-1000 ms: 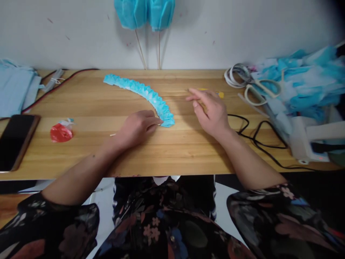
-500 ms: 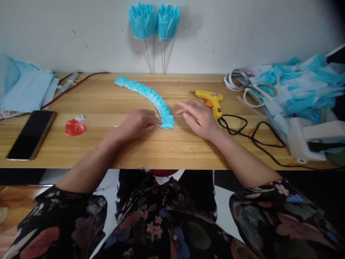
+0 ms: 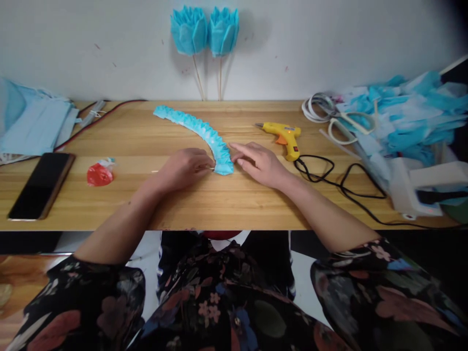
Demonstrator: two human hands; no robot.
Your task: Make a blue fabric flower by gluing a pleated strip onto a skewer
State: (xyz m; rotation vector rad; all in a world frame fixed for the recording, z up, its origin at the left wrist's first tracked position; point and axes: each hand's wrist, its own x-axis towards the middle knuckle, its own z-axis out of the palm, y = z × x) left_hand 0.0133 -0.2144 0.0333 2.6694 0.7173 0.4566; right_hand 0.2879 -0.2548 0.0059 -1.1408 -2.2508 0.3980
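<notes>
A pleated blue strip (image 3: 200, 128) curves over the wooden table (image 3: 234, 204), from the upper left down to a spot between my hands. At its lower end, my left hand (image 3: 188, 168) pinches a thin stick (image 3: 155, 171), whose tip shows by the strip and whose other end pokes out left of the hand. My right hand (image 3: 259, 165) is at the strip's right edge, fingers apart and pointing left, with nothing held. Beyond it lies a yellow glue gun (image 3: 287, 134) with a small orange light on.
Two blue flowers on sticks (image 3: 189, 32) lean on the wall. A phone (image 3: 41, 186), a red piece (image 3: 100, 174) and flat masks (image 3: 36, 122) are on the left. Scissors (image 3: 343, 131), tape rolls (image 3: 313, 108), a black cord (image 3: 351, 195) and blue scraps (image 3: 409, 112) lie right.
My right hand has moved left and now sits closer to the strip's lower end. My left hand keeps its pinch. The whole view has shifted slightly.
</notes>
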